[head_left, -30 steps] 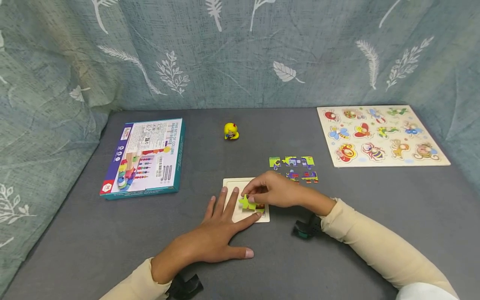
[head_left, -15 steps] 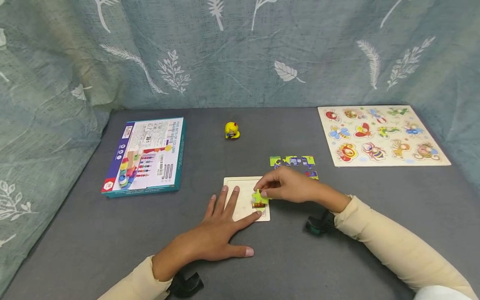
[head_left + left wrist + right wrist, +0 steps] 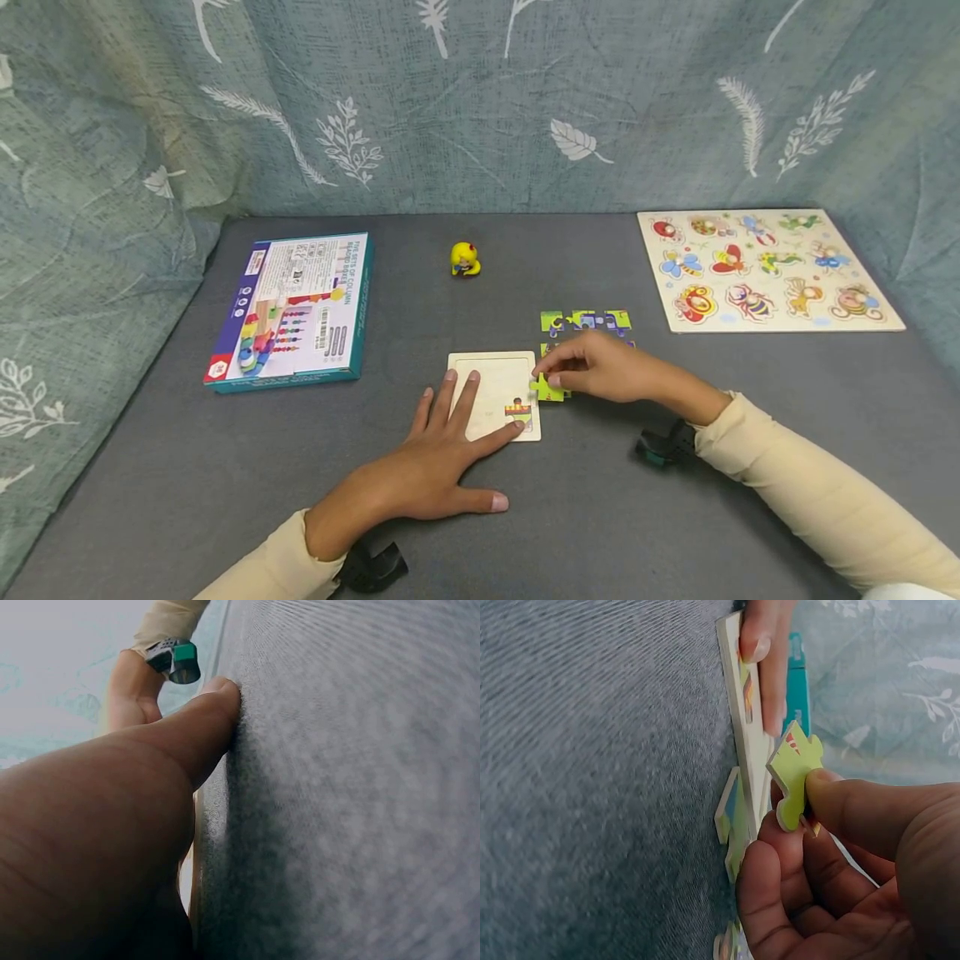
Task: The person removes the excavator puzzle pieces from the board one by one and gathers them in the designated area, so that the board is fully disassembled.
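My left hand (image 3: 435, 467) lies flat with spread fingers across the lower left of a small pale wooden puzzle tray (image 3: 491, 367). One coloured puzzle piece (image 3: 517, 412) sits in the tray's lower right, by my index fingertip. Just past the tray's right edge, my right hand (image 3: 607, 367) pinches a lime-green jigsaw piece (image 3: 796, 761) between thumb and fingers. The right wrist view shows that piece raised and tilted, with small red marks at one corner. Beneath and beyond the right hand lie several loose jigsaw pieces (image 3: 585, 320), partly hidden by it.
A boxed bead toy (image 3: 300, 308) lies at the left. A yellow-haired figurine (image 3: 464, 259) stands at the back middle. At the back right is a wooden insect puzzle board (image 3: 765, 271). A patterned blue-green curtain (image 3: 480, 108) hangs behind the grey tabletop (image 3: 600, 525).
My right hand has moved right, carrying the lime-green piece from over the tray to beyond its right edge. More of the piece in the tray shows. The left hand has stayed in place.
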`<move>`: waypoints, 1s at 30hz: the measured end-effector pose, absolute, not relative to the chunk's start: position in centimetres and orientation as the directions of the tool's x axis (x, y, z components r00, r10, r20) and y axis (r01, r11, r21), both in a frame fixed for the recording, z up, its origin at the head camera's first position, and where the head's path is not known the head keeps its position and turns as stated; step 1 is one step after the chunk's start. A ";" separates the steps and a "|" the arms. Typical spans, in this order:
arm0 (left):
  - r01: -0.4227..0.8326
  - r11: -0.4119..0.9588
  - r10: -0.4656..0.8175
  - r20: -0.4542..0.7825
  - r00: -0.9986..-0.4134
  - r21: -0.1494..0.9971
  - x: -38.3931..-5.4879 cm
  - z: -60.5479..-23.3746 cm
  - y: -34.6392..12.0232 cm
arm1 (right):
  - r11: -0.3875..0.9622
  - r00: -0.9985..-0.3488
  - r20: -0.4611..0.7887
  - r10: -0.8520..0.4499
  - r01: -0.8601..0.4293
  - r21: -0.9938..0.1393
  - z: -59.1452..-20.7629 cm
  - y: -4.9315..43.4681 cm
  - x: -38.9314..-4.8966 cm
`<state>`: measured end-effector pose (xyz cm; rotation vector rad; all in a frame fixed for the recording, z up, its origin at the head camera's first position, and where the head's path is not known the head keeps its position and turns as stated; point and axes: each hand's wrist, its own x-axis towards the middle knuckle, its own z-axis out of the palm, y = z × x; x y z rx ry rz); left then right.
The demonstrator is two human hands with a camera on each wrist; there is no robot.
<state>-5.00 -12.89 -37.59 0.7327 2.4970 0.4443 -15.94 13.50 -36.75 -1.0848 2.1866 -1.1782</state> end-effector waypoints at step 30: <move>0.415 0.795 0.581 -0.359 -0.731 0.442 -5.0 -37.6 -13.0 | 0.363 -0.605 -0.061 -0.794 -0.393 -0.845 -36.6 17.2 -16.5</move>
